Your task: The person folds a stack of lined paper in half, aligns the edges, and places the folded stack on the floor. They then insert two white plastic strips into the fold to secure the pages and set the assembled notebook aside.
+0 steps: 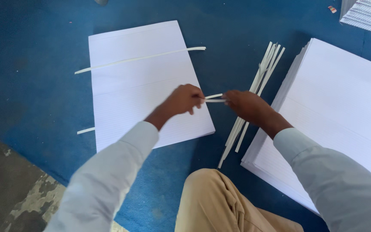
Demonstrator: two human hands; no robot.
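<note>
My left hand (184,99) and my right hand (246,105) meet over the blue mat, both pinching a narrow white paper strip (214,98) between their fingertips. The strip runs under a stack of ruled white paper (138,81), and its other end (85,130) sticks out at the stack's left edge. Another white strip (139,59) lies across the top of that stack. Just right of my right hand lies a bundle of loose white strips (258,86).
A larger, thicker pile of ruled white sheets (340,111) lies at the right. More stacked paper (368,15) sits at the top right corner. My tan-trousered knee (213,202) is at the bottom centre. Bare grey floor (9,189) borders the blue mat (35,64) at the lower left.
</note>
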